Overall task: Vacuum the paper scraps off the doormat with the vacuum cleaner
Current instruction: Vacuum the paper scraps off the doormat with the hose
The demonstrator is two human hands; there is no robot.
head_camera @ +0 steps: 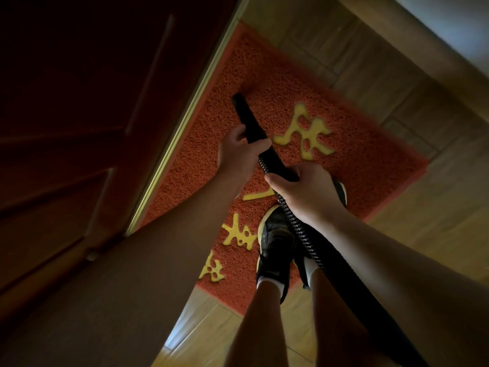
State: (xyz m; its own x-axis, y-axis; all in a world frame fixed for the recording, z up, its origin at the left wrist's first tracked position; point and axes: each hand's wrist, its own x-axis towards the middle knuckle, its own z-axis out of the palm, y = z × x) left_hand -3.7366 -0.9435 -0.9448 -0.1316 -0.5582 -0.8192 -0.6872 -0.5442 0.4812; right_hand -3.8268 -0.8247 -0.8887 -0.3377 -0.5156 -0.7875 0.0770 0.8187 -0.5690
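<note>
A red doormat (pixel 264 75) with yellow characters lies on the wooden floor against a door sill. The black vacuum nozzle (pixel 247 116) points away from me, its tip resting on the mat near the door edge. My left hand (pixel 239 154) grips the nozzle's rear end. My right hand (pixel 304 189) grips the tube just behind it, where the ribbed black hose (pixel 309 242) begins and runs back past my legs. No paper scraps show on the visible mat.
A dark wooden door (pixel 79 128) fills the left side, with a pale metal sill strip (pixel 185 123) along the mat. My feet in black shoes (pixel 275 250) stand on the mat's near part. Wooden floor (pixel 397 75) surrounds the mat.
</note>
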